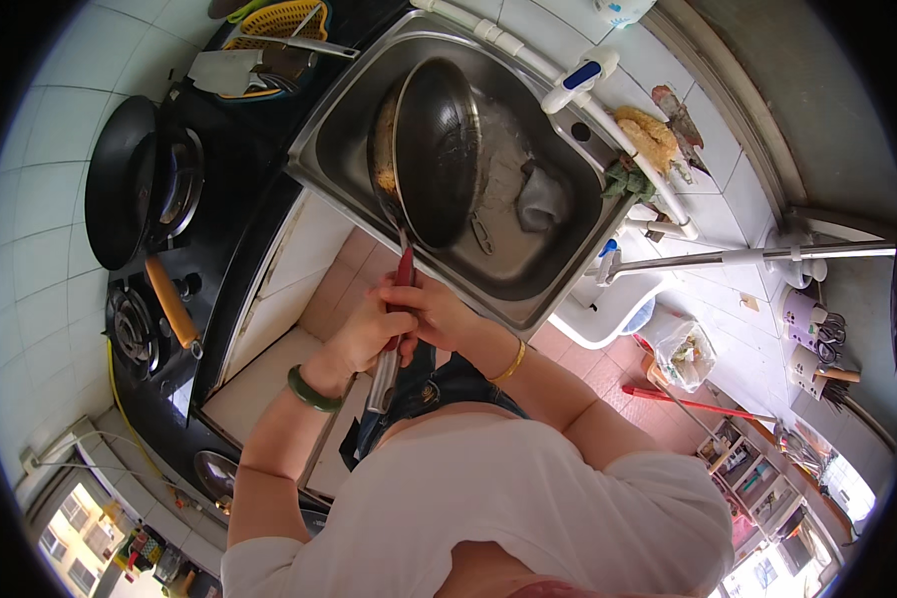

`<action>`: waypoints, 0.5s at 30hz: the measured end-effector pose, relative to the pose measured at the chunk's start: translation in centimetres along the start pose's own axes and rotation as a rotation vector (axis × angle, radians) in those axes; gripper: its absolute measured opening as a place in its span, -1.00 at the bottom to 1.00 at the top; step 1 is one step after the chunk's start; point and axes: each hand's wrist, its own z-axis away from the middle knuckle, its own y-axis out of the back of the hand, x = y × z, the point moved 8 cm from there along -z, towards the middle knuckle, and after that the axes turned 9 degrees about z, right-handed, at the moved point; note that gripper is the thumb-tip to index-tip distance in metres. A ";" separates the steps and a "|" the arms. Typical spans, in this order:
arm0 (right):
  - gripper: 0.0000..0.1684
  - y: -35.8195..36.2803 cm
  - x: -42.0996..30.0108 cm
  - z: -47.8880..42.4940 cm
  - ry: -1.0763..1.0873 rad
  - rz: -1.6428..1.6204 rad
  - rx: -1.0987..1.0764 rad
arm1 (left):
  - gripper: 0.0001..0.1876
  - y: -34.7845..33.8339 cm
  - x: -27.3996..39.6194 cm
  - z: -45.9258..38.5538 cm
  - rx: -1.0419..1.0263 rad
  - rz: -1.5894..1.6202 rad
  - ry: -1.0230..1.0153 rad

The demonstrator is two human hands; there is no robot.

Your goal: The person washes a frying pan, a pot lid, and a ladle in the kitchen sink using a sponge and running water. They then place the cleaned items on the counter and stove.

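Observation:
A dark frying pan (437,153) is tilted on its side inside the stainless steel sink (329,161). Its handle (405,269), red near the pan and metal at the end, reaches over the sink's front edge towards my body. My left hand (374,325), with a green bangle at the wrist, is closed round the handle. Against it, my right hand (441,306), with a yellow bracelet, also grips the handle, its thumb across the red part. A grey cloth (542,198) lies on the wet sink floor, right of the pan; a small metal loop (483,233) lies nearer the pan.
Left of the sink, a black wok (123,183) with a wooden handle (173,306) rests on the gas stove. A yellow basket (288,19) and a cleaver (224,71) lie at the far left. A white pipe (523,56) runs behind the sink; a bagged bin (684,355) stands right.

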 end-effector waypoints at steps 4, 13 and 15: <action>-0.60 -2.6 1.4 -0.6 0.014 -0.070 -0.174 | -0.43 0.4 1.0 3.2 0.095 -0.297 -0.078; -0.46 -7.7 4.8 1.1 0.045 0.124 -0.263 | -0.25 1.5 0.2 10.8 0.251 -0.614 -0.202; -0.44 -9.0 5.9 1.6 0.057 0.118 -0.272 | -0.30 1.6 -0.2 12.6 0.253 -0.655 -0.205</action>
